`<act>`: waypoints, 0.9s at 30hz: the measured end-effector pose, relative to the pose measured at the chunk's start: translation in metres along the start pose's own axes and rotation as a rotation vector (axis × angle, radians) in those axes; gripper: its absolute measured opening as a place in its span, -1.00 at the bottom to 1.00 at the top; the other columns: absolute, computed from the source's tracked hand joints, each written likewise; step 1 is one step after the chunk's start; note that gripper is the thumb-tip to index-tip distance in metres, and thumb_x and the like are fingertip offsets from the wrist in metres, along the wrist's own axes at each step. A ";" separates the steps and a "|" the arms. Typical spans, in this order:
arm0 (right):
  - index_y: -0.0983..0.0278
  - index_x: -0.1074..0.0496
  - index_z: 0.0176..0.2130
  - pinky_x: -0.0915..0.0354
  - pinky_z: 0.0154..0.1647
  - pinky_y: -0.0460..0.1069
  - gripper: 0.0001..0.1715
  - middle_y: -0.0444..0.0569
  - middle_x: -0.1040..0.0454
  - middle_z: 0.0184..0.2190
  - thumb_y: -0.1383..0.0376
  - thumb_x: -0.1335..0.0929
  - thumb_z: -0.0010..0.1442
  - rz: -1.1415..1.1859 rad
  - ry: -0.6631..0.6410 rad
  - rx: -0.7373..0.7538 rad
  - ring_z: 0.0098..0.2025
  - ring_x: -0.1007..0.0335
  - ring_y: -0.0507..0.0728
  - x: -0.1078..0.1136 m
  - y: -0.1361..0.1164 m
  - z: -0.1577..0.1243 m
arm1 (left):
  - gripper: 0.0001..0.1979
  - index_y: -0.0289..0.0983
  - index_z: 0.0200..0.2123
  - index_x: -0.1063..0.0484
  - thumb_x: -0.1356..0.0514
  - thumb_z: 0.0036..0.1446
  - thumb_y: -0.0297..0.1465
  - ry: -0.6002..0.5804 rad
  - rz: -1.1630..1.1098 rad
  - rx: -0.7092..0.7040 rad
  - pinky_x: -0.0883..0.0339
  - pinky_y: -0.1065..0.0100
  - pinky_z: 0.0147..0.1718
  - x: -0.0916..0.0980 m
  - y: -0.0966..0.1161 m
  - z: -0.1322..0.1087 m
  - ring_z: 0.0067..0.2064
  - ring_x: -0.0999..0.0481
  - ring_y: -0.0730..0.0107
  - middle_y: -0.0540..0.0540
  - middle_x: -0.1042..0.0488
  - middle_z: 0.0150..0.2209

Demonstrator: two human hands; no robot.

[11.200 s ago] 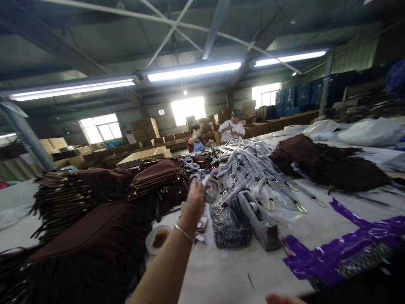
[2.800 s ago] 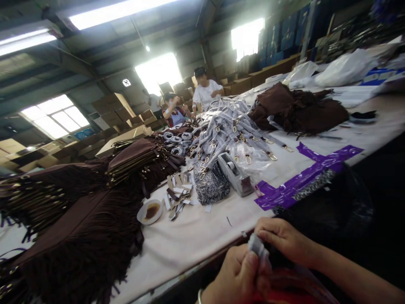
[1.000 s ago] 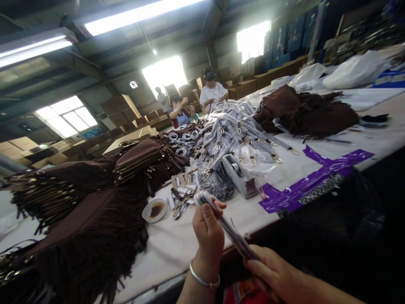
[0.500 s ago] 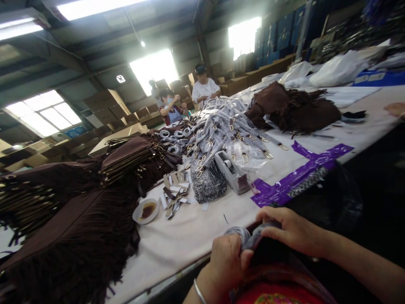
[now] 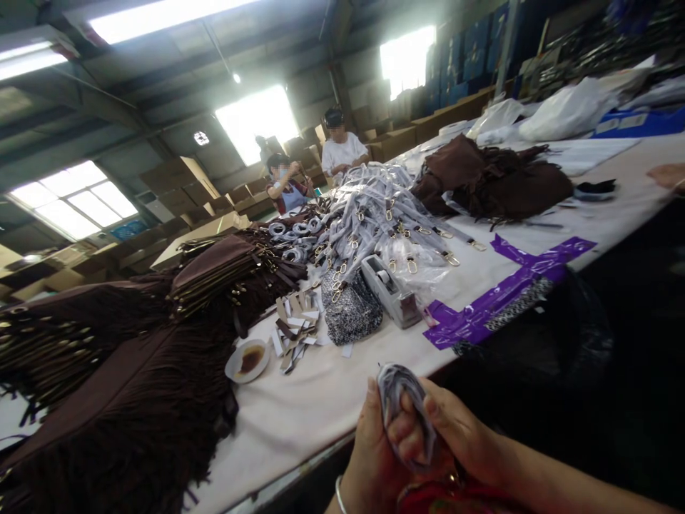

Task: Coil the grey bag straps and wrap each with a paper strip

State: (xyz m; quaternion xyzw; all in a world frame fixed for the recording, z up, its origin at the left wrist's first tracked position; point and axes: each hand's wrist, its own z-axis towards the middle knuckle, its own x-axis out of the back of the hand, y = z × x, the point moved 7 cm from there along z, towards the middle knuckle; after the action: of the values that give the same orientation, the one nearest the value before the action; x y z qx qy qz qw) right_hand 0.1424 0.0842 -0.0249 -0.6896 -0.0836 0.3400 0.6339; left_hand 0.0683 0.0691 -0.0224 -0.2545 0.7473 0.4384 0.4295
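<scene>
A coiled strap in clear plastic wrap [image 5: 393, 378] is between my two hands, just off the table's front edge. My left hand [image 5: 374, 435] grips it from the left, some fingers passing through the loop. From the right, my right hand [image 5: 454, 421] closes around the coil's other side. A gold clasp shows faintly below the hands. Farther up the table lies a heap of plastic-wrapped straps with gold clasps [image 5: 369, 207]. Several finished coils [image 5: 294, 235] sit left of the heap.
A tape dispenser [image 5: 390, 293] stands beside a black-and-white woven pouch [image 5: 350, 307]. Cardboard strips [image 5: 294, 328] and a small dish [image 5: 247, 360] lie left of it. Brown fringed pieces [image 5: 107, 385] fill the left. Purple tape [image 5: 508, 293] marks the right edge. Two people work behind.
Both hands have drawn closer together and turned the coil upright. The loop now shows as one tight oval, with fingers through its middle.
</scene>
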 end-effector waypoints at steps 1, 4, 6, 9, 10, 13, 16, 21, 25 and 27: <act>0.25 -0.30 -0.10 -0.30 -0.49 -0.07 -0.37 -0.10 -0.44 -0.40 -0.25 -0.22 0.36 0.023 -0.007 -0.008 -0.49 -0.35 0.05 -0.003 -0.001 0.000 | -0.42 -0.32 -0.39 -0.43 -0.33 0.09 0.14 0.032 -0.034 -0.008 0.01 0.53 -0.67 0.001 0.000 0.002 -0.67 0.19 0.66 0.26 0.06 -0.71; 0.27 -0.36 -0.06 -0.41 -0.29 0.00 -0.43 -0.02 -0.53 -0.30 -0.17 -0.25 0.39 -0.111 0.037 -0.035 -0.34 -0.45 0.12 -0.001 -0.004 -0.003 | -0.38 -0.34 -0.39 -0.45 -0.41 -0.03 0.15 0.144 -0.078 -0.035 0.00 0.53 -0.64 0.009 -0.003 0.006 -0.65 0.19 0.67 0.28 0.08 -0.71; 0.29 -0.40 -0.05 -0.41 -0.19 0.02 -0.43 0.01 -0.55 -0.24 -0.14 -0.23 0.41 -0.220 0.083 -0.057 -0.25 -0.46 0.16 0.004 0.000 -0.005 | -0.36 -0.35 -0.39 -0.47 -0.45 -0.11 0.15 0.208 -0.098 -0.063 -0.02 0.52 -0.63 0.016 -0.005 0.007 -0.65 0.13 0.68 0.27 0.03 -0.71; 0.29 -0.41 -0.06 -0.37 -0.23 0.02 -0.37 -0.04 -0.51 -0.32 -0.19 -0.22 0.39 -0.224 0.152 -0.117 -0.29 -0.41 0.14 0.007 0.013 -0.006 | -0.35 -0.35 -0.40 -0.49 -0.47 -0.17 0.16 0.277 -0.104 -0.111 -0.08 0.51 -0.60 0.027 -0.009 0.009 -0.65 -0.02 0.66 0.23 -0.06 -0.71; 0.30 -0.40 -0.08 -0.35 -0.27 0.01 -0.34 -0.07 -0.48 -0.36 -0.22 -0.21 0.38 -0.215 0.176 -0.134 -0.34 -0.38 0.13 0.008 0.018 -0.005 | -0.34 -0.34 -0.46 -0.47 -0.45 -0.17 0.19 0.289 -0.087 -0.116 -0.11 0.50 -0.59 0.030 -0.011 0.010 -0.65 -0.09 0.64 0.20 -0.11 -0.71; 0.28 -0.37 -0.23 -0.29 -0.36 -0.01 -0.31 -0.11 -0.41 -0.45 -0.26 -0.18 0.36 -0.266 0.221 -0.135 -0.43 -0.31 0.10 0.012 0.024 -0.002 | -0.27 -0.29 -0.64 -0.33 -0.29 -0.07 0.31 0.288 0.018 -0.108 -0.21 0.45 -0.53 0.038 -0.015 0.012 -0.60 -0.31 0.52 0.04 -0.28 -0.69; 0.26 -0.37 -0.27 -0.29 -0.35 0.00 -0.40 -0.04 -0.48 -0.41 -0.13 -0.12 0.44 -0.532 0.197 -0.065 -0.39 -0.39 0.13 0.024 0.013 -0.001 | -0.26 -0.33 -0.57 -0.45 -0.19 0.06 0.30 0.221 0.170 -0.094 -0.31 0.37 -0.41 0.047 -0.007 0.009 -0.50 -0.44 0.39 -0.09 -0.45 -0.58; 0.27 -0.40 -0.26 -0.16 -0.39 0.04 -0.79 0.05 -0.57 -0.41 0.23 -0.25 0.34 -1.379 -0.122 0.171 -0.41 -0.48 0.19 0.025 -0.001 -0.009 | -0.24 -0.34 -0.25 -0.58 -0.22 0.00 0.30 0.039 0.596 0.165 -0.34 0.29 -0.26 0.061 0.008 -0.007 -0.39 -0.45 0.34 -0.12 -0.54 -0.39; 0.25 -0.42 -0.34 0.02 -0.47 0.07 -0.95 -0.01 -0.52 -0.49 0.31 -0.38 0.18 -1.724 -0.390 0.362 -0.51 -0.39 0.18 -0.004 0.013 -0.020 | -0.51 -0.33 -0.36 -0.56 -0.39 0.05 0.04 0.012 0.865 0.319 -0.14 0.43 -0.47 0.063 0.013 -0.024 -0.49 -0.30 0.48 -0.01 -0.47 -0.49; 0.24 -0.41 -0.36 0.04 -0.49 0.08 -0.90 -0.04 -0.51 -0.52 0.29 -0.41 0.18 -1.788 -0.452 0.418 -0.53 -0.37 0.17 -0.018 0.018 -0.023 | -0.57 -0.30 -0.30 -0.57 -0.28 0.19 0.00 -0.016 1.018 0.375 -0.15 0.42 -0.48 0.059 0.010 -0.032 -0.48 -0.33 0.45 -0.01 -0.50 -0.46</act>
State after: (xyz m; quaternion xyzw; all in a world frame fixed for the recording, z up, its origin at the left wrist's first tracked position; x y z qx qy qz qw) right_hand 0.1363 0.0524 -0.0354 -0.1599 -0.6395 -0.1383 0.7392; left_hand 0.0179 0.0462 -0.0610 0.2239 0.8384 0.4519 0.2066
